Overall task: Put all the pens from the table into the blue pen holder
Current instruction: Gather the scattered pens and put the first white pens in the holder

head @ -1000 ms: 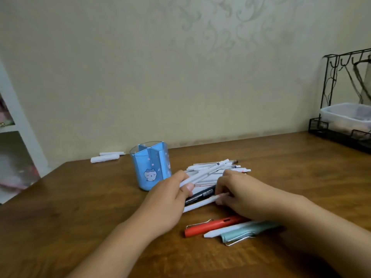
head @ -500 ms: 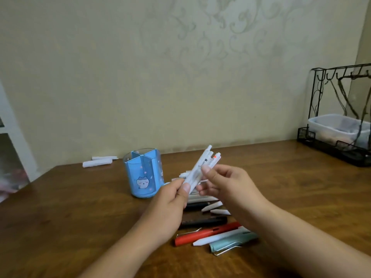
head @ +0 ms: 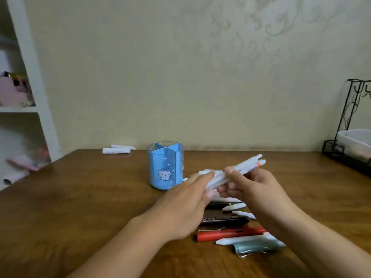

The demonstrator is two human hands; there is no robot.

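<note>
The blue pen holder (head: 165, 166), with a cartoon cat and inner dividers, stands upright mid-table. Just right of it my right hand (head: 253, 189) grips a bundle of white pens (head: 244, 169), tilted up to the right. My left hand (head: 184, 205) has its fingers spread and touches the bundle's lower end. Under my hands lie more pens: a black pen (head: 222, 219), a red pen (head: 226, 233), a white pen (head: 239, 240) and a pale teal pen (head: 255, 247). Others are partly hidden by my hands.
Two white rolled objects (head: 116, 150) lie at the table's far edge, left of the holder. A black wire rack (head: 351, 125) with a white tray (head: 355, 141) stands at the far right. A white shelf unit (head: 30, 83) rises at the left.
Both hands lifted a bundle of white pens off the pile. My right hand now holds it alone, tilted lower, while my left hand has opened against its lower end.
</note>
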